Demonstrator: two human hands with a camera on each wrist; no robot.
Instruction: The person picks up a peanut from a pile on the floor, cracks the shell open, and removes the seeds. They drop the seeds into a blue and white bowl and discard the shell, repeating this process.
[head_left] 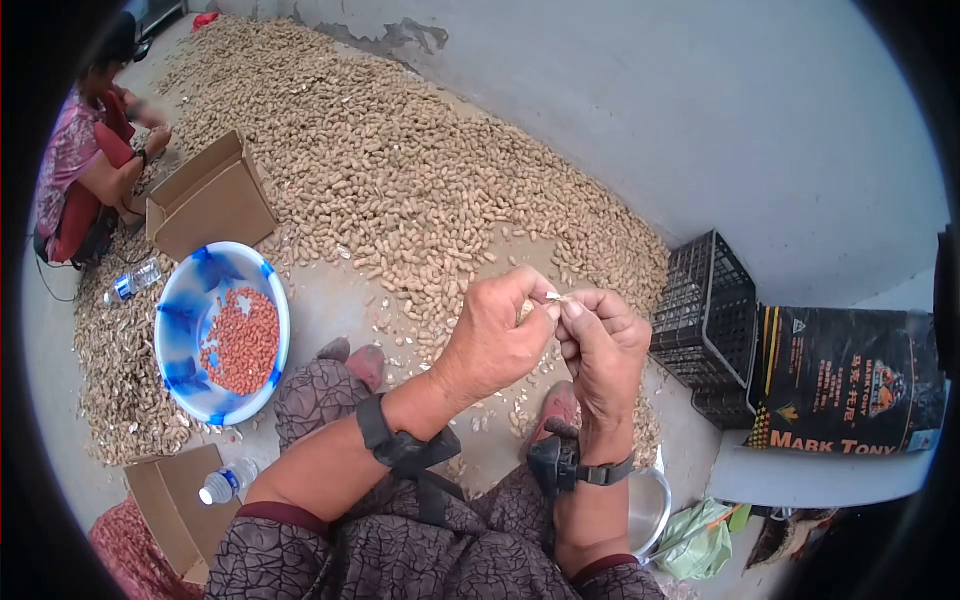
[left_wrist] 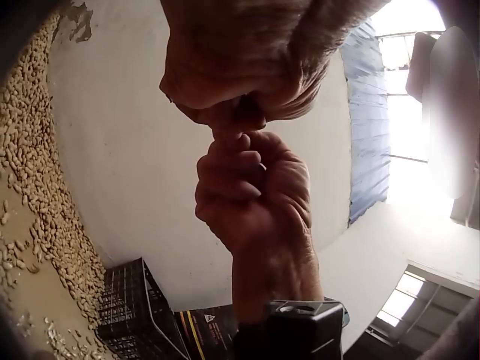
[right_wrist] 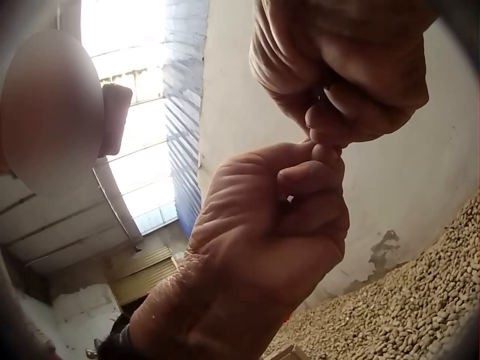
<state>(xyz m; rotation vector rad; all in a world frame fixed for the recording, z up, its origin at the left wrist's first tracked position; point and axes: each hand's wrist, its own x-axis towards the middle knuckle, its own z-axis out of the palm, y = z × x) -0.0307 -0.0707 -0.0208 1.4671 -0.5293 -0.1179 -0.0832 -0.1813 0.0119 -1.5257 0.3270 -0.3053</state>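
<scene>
In the head view both hands meet above my knees and pinch one pale peanut [head_left: 553,297] between their fingertips. My left hand [head_left: 540,305] grips it from the left with thumb and curled fingers. From the right, my right hand [head_left: 570,308] holds it the same way. The left wrist view has the left hand [left_wrist: 225,112] close at the top, fingertips against the right hand [left_wrist: 232,142] below. In the right wrist view the right hand [right_wrist: 322,127] is above and the left hand [right_wrist: 319,157] beneath; the nut itself is hidden there.
A wide heap of unshelled peanuts [head_left: 400,170] covers the floor along the wall. A blue bowl [head_left: 185,330] of red kernels [head_left: 240,340] sits at my left, by a cardboard box [head_left: 210,200] and another seated person [head_left: 85,160]. A black crate [head_left: 705,310] and printed bag [head_left: 850,380] stand at right.
</scene>
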